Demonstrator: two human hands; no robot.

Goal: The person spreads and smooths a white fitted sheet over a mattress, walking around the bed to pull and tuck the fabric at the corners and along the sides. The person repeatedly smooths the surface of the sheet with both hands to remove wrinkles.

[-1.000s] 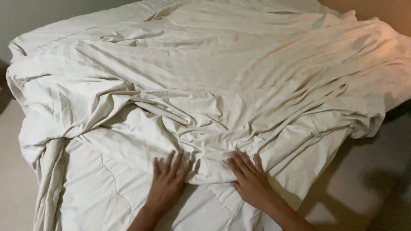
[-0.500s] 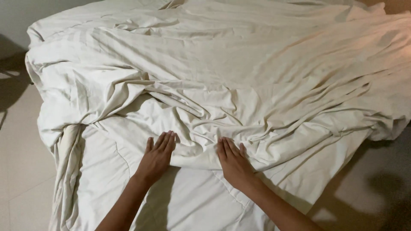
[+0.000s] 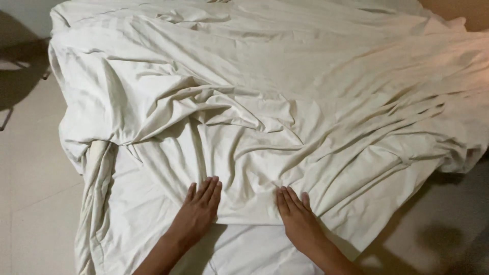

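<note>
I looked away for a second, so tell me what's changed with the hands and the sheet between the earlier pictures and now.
Both hands moved forward over the cream sheet. The left hand and right hand now press flat at its near edge, where earlier they lay further back; the wrinkles in front of them are bunched higher. The view has also drifted left. Neither hand grips anything, and the white bedding beneath lies as before.

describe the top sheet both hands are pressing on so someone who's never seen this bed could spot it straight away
A bed fills most of the view. Across it lies a wrinkled cream sheet, its near edge under the flat left hand and right hand. Unlike the smoother white layer beneath, it is heavily creased.
</note>
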